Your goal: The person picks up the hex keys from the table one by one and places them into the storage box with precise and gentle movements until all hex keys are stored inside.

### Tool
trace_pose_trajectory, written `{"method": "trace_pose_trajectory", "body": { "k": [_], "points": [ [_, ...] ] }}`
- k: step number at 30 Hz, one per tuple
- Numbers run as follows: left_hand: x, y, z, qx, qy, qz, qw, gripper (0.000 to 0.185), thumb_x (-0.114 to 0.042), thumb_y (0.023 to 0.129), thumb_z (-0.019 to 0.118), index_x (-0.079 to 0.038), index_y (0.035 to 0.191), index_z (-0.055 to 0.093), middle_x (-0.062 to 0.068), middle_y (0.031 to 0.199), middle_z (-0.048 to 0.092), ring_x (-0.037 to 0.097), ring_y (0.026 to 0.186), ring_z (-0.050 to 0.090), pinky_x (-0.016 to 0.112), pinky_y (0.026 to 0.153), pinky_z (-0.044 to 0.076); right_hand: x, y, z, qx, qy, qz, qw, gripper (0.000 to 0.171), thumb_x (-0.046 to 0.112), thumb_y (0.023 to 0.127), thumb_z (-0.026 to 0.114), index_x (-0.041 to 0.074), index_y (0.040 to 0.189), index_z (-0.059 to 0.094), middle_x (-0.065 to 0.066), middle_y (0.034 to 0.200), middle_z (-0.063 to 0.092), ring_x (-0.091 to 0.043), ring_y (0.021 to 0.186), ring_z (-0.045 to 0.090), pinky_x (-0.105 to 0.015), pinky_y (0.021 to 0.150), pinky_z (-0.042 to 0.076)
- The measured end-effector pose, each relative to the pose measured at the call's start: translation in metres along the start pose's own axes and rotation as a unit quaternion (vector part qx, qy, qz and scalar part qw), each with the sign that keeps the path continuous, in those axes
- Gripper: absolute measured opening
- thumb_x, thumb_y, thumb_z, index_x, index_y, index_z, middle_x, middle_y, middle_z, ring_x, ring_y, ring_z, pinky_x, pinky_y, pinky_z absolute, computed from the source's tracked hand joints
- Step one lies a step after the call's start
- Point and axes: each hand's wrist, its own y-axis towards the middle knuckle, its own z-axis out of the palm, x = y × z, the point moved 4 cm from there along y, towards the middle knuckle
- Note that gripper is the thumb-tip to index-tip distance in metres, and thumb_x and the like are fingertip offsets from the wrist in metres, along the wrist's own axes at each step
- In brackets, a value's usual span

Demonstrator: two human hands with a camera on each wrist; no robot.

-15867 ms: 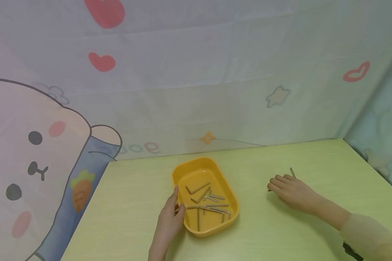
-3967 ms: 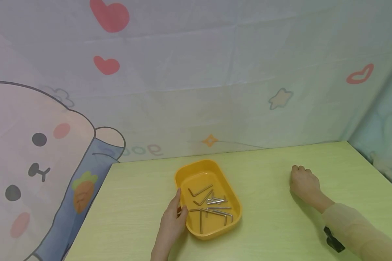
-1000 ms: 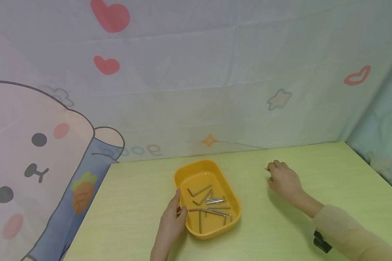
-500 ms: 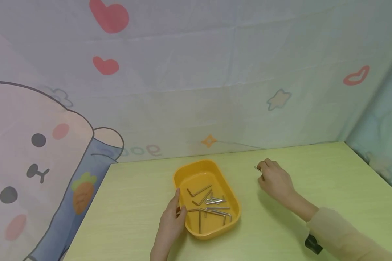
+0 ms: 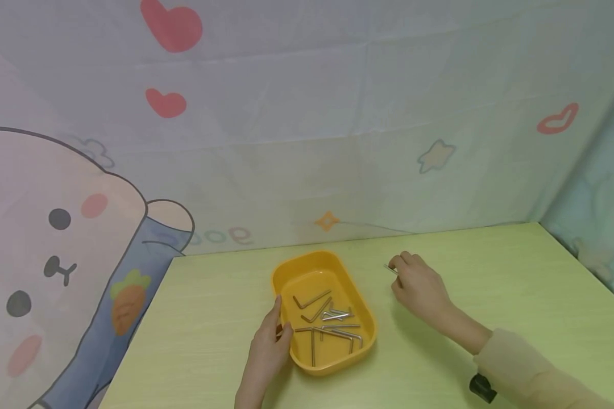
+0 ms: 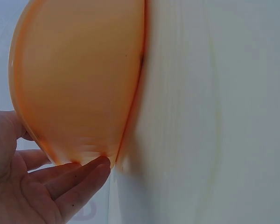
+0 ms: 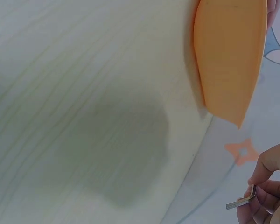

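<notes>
Steel hex key (image 5: 390,268) pinched in right hand (image 5: 418,287); left hand (image 5: 269,347) seemingly flat against tray rim (image 5: 277,295).

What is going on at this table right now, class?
A person sits at a green table with a yellow tray that holds several small metal hex keys. The left hand rests against the tray's left rim. The right hand is raised just right of the tray and pinches one more hex key between its fingertips; its tip pokes out toward the tray. That key is not yet in the tray.
</notes>
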Motion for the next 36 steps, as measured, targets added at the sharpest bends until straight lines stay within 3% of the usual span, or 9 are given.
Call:
{"method": "trace_pose_trajectory", "body": {
  "k": [24,36],
  "points": [
    [0.001,0.000,0.001,0.004,-0.002,0.000,1.0000,0.059,-0.018,0.098,0.048,-0.014,0.152,0.028,0.019,0.152,0.037,0.040,0.120,0.057,0.050,0.095,0.053,0.041,-0.004,0.009,0.012,0.086,0.009,0.996,0.025,-0.003,0.072,0.063,0.005,0.095,0.066,0.002,0.079,0.056,-0.008,0.068,0.045,-0.017,0.052,0.039],
    [0.002,0.001,0.001,0.004,0.003,0.000,1.0000,0.059,-0.019,0.098,0.049,-0.015,0.153,0.028,0.018,0.152,0.037,0.040,0.120,0.057,0.049,0.095,0.054,0.059,-0.007,0.018,0.047,0.123,0.025,0.991,0.026,-0.002,0.075,0.066,0.008,0.098,0.067,0.004,0.080,0.055,-0.008,0.070,0.045,-0.016,0.055,0.040]
  ]
}}
